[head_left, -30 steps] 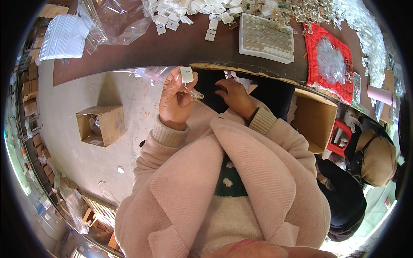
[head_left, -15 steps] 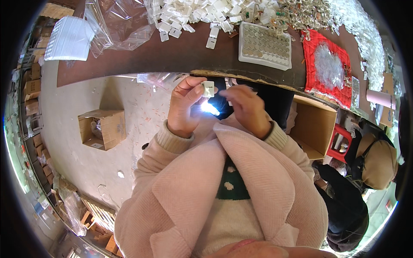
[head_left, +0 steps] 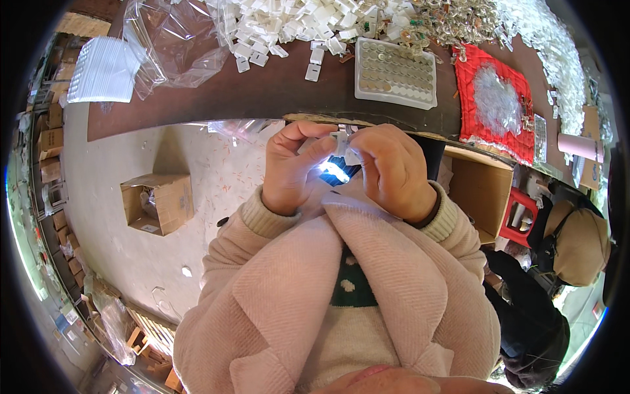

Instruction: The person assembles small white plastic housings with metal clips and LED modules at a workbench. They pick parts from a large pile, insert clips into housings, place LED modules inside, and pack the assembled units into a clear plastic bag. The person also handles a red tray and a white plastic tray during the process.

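Close in front of my chest, just below the table's near edge, a small white plastic piece (head_left: 342, 140) sits between my two hands. My left hand (head_left: 292, 164) pinches it from the left with thumb and fingers. From the right, the fingers of my right hand (head_left: 394, 167) are curled and pressed against the same piece; its fingertips are partly hidden. A bright bluish-white light (head_left: 335, 172) glares right under the piece and washes out its lower side. Similar white plastic pieces (head_left: 289, 23) lie heaped on the brown table (head_left: 262, 85).
A white tray (head_left: 394, 100) of round discs stands near the table edge. Right of it lies a red cloth (head_left: 467, 72) under clear strands (head_left: 497, 95). Clear plastic bags (head_left: 177, 59) lie left. Cardboard boxes stand below, one left (head_left: 177, 207), one right (head_left: 485, 197). Another person (head_left: 531, 322) is at right.
My right hand has moved left and closed in on the white piece, which my left hand keeps holding. The piece has tilted and shifted slightly right.
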`<state>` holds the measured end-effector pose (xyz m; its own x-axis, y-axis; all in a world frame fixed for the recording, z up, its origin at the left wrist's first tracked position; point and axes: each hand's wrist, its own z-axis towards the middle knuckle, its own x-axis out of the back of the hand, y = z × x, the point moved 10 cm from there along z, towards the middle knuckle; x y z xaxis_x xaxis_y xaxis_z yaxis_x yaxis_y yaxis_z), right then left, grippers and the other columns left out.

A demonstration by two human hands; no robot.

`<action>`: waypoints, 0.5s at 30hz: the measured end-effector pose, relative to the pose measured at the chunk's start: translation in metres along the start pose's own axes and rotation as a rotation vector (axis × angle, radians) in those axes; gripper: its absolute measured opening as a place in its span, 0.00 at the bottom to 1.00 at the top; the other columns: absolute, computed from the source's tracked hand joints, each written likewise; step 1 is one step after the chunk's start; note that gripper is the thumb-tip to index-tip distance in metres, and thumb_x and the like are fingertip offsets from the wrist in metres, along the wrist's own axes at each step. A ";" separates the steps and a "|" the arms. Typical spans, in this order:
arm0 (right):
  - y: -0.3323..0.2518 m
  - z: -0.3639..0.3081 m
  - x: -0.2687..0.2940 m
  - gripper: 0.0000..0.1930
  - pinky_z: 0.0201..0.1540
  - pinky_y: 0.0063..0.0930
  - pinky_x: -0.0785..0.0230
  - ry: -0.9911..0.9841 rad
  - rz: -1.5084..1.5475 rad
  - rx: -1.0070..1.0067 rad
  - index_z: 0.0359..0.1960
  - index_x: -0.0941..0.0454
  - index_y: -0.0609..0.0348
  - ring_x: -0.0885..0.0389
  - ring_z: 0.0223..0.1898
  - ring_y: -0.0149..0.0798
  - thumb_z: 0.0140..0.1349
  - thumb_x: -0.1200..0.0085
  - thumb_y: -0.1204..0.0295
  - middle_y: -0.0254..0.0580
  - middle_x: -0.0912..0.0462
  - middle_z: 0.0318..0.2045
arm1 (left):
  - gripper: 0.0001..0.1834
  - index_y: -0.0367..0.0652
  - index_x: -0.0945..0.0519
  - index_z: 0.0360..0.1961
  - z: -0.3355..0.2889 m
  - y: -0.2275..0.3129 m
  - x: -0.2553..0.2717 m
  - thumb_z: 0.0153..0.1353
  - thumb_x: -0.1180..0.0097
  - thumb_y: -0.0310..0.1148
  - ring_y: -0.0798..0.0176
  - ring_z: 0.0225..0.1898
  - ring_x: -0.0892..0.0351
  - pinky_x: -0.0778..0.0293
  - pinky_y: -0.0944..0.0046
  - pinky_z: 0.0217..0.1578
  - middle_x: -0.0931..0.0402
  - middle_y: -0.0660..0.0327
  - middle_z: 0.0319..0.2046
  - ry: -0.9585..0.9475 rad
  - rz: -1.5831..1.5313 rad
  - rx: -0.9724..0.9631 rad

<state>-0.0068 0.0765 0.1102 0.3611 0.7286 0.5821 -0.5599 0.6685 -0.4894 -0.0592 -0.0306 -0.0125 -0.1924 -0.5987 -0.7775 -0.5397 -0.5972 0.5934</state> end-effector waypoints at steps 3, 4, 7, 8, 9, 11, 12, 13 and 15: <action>-0.007 0.002 -0.007 0.21 0.34 0.36 0.25 -0.067 -0.083 0.071 0.44 0.26 0.63 0.20 0.31 0.47 0.45 0.36 0.81 0.46 0.20 0.36 | 0.10 0.34 0.18 0.41 0.002 0.006 0.004 0.57 0.36 0.16 0.67 0.39 0.17 0.20 0.68 0.43 0.16 0.56 0.41 0.026 0.114 -0.045; 0.000 0.003 -0.007 0.20 0.35 0.35 0.24 -0.065 -0.055 -0.007 0.45 0.26 0.63 0.18 0.32 0.46 0.48 0.38 0.83 0.46 0.18 0.37 | 0.10 0.34 0.18 0.41 0.003 0.008 0.004 0.57 0.36 0.16 0.67 0.39 0.17 0.20 0.68 0.43 0.16 0.56 0.41 0.026 0.106 -0.057; 0.014 0.005 -0.007 0.16 0.36 0.31 0.23 -0.052 0.010 -0.168 0.45 0.25 0.63 0.15 0.34 0.45 0.55 0.39 0.86 0.45 0.16 0.37 | 0.10 0.34 0.18 0.40 0.004 0.015 0.006 0.57 0.36 0.15 0.66 0.40 0.17 0.21 0.68 0.44 0.17 0.56 0.41 0.027 0.079 -0.083; 0.014 0.006 -0.007 0.15 0.36 0.30 0.23 -0.053 0.018 -0.165 0.44 0.24 0.63 0.15 0.34 0.45 0.55 0.39 0.86 0.45 0.16 0.37 | 0.10 0.34 0.18 0.40 0.003 0.016 0.007 0.58 0.36 0.16 0.67 0.40 0.18 0.21 0.68 0.44 0.17 0.56 0.41 0.037 0.086 -0.092; 0.014 0.007 -0.007 0.14 0.36 0.30 0.23 -0.054 0.025 -0.165 0.43 0.23 0.62 0.15 0.34 0.44 0.55 0.39 0.85 0.45 0.16 0.37 | 0.09 0.35 0.18 0.40 0.003 0.017 0.004 0.58 0.36 0.16 0.67 0.40 0.18 0.21 0.68 0.44 0.17 0.56 0.41 0.000 0.063 -0.091; 0.015 0.009 -0.009 0.10 0.36 0.30 0.23 -0.041 0.046 -0.180 0.39 0.21 0.61 0.15 0.34 0.45 0.56 0.39 0.85 0.45 0.16 0.34 | 0.09 0.35 0.18 0.40 0.004 0.015 0.003 0.58 0.37 0.16 0.67 0.40 0.18 0.21 0.68 0.44 0.17 0.56 0.41 -0.018 0.009 -0.062; 0.014 0.010 -0.011 0.10 0.36 0.30 0.23 -0.054 0.015 -0.183 0.39 0.22 0.62 0.15 0.34 0.46 0.56 0.40 0.85 0.45 0.16 0.34 | 0.09 0.35 0.18 0.41 0.004 0.014 0.004 0.59 0.37 0.16 0.67 0.40 0.18 0.21 0.68 0.44 0.17 0.56 0.41 -0.022 0.004 -0.057; 0.012 0.010 -0.013 0.09 0.36 0.31 0.23 -0.059 -0.014 -0.177 0.38 0.22 0.62 0.15 0.33 0.46 0.56 0.40 0.85 0.45 0.16 0.34 | 0.09 0.34 0.19 0.41 0.005 0.015 0.004 0.59 0.38 0.16 0.68 0.40 0.18 0.21 0.69 0.43 0.17 0.56 0.41 -0.035 0.013 -0.068; 0.010 0.012 -0.017 0.08 0.36 0.32 0.23 -0.043 -0.012 -0.165 0.38 0.22 0.62 0.16 0.31 0.47 0.57 0.42 0.84 0.45 0.16 0.32 | 0.09 0.34 0.19 0.42 0.004 0.017 0.007 0.60 0.39 0.16 0.68 0.39 0.19 0.21 0.69 0.42 0.18 0.56 0.41 -0.046 0.008 -0.089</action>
<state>-0.0278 0.0690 0.1034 0.3328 0.7160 0.6137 -0.4244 0.6949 -0.5805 -0.0730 -0.0420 -0.0087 -0.2352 -0.5794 -0.7803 -0.4634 -0.6389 0.6141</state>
